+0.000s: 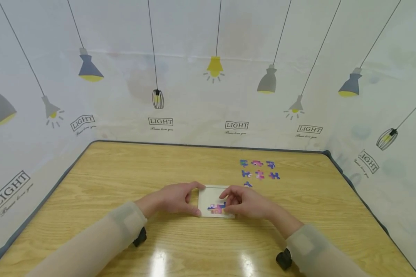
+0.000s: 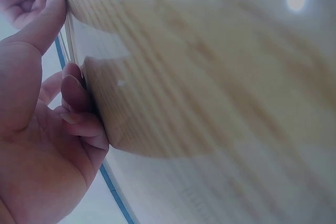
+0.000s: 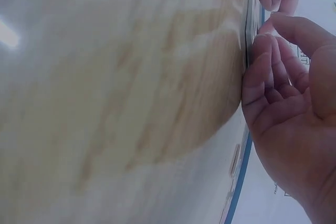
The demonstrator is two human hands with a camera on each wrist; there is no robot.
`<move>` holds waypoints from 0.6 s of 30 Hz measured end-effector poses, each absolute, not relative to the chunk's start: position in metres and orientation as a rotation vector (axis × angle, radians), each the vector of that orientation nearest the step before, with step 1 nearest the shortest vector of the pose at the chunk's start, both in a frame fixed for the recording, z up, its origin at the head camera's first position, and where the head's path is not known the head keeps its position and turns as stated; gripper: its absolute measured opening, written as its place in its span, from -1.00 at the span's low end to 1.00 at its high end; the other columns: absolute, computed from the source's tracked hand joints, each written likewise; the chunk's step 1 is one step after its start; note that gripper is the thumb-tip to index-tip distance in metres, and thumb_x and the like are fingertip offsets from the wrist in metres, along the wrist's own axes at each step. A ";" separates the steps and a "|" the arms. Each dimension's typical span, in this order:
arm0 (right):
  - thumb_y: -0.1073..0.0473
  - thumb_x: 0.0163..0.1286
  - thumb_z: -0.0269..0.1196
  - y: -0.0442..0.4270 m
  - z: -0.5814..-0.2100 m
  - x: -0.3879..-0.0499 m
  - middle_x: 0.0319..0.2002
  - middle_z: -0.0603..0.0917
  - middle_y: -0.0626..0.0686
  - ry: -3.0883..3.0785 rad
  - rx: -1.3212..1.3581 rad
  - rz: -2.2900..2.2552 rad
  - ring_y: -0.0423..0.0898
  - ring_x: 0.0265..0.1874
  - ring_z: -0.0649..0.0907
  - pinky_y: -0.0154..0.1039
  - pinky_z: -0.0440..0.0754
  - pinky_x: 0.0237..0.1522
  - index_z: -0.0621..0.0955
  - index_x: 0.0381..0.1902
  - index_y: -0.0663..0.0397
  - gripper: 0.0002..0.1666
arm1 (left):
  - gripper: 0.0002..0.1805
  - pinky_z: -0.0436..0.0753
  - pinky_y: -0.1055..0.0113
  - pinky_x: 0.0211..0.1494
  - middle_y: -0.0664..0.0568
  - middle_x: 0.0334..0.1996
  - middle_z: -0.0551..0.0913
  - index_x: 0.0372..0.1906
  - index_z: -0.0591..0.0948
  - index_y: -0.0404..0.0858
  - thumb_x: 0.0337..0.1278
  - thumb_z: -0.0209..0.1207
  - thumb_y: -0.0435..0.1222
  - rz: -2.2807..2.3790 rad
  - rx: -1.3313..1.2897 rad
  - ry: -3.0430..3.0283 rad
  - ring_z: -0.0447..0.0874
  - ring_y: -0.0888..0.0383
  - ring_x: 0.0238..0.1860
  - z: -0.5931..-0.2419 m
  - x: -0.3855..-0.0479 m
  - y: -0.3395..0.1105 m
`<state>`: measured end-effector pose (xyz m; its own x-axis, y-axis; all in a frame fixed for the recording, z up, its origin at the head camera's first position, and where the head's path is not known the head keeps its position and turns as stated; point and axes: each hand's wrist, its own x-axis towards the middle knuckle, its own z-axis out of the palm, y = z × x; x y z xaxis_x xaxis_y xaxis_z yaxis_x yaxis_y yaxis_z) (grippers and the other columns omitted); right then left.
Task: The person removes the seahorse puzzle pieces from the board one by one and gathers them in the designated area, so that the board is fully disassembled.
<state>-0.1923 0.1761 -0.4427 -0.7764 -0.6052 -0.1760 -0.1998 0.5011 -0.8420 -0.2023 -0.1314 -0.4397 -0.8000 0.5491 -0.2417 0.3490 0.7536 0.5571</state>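
A shallow white puzzle tray lies flat on the table, with a few joined pink, purple and blue jigsaw pieces along its lower part. My left hand grips the tray's left side, thumb at the near corner and index finger at the far one. Over the tray's right side, my right hand pinches a jigsaw piece at the right end of the joined ones, its fingers curled and partly covering it. In the right wrist view the fingers rest low at the tray's edge; the piece is hidden there.
Several loose jigsaw pieces lie in rows on the wooden table, beyond the tray to the right. One loose piece is close behind the right hand. A printed wall sheet borders the table's back and sides.
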 end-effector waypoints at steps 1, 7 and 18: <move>0.18 0.53 0.44 0.175 -0.443 -0.192 -0.14 0.70 0.04 2.297 -0.669 -1.203 -0.07 -0.29 0.63 -0.32 0.66 -0.32 0.67 0.22 0.06 -0.64 | -0.05 0.39 0.29 -0.25 0.10 -0.34 0.59 0.63 0.42 0.07 0.21 0.53 0.21 0.702 0.686 2.557 0.46 0.18 -0.35 -0.440 -0.202 -0.131; 0.19 0.48 0.47 0.172 -0.444 -0.191 -0.12 0.70 0.04 2.309 -0.674 -1.161 -0.09 -0.25 0.62 -0.33 0.64 -0.26 0.67 0.22 0.03 -0.60 | -0.05 0.39 0.30 -0.26 0.10 -0.35 0.60 0.63 0.42 0.06 0.20 0.53 0.22 0.703 0.699 2.557 0.46 0.19 -0.36 -0.442 -0.202 -0.130; 0.04 0.46 0.51 0.164 -0.443 -0.192 -0.15 0.67 -0.11 2.388 -0.720 -0.963 -0.14 -0.25 0.60 -0.27 0.56 -0.16 0.69 0.27 -0.28 -0.54 | -0.05 0.39 0.28 -0.25 0.08 -0.35 0.58 0.62 0.43 0.03 0.20 0.54 0.19 0.720 0.686 2.559 0.46 0.17 -0.36 -0.440 -0.201 -0.131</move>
<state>-0.1919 0.1644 -0.4429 -0.7550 -0.6180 -0.2192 -0.2929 0.6170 -0.7304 -0.2014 -0.1314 -0.4398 -0.8025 0.5491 -0.2333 0.3470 0.7478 0.5661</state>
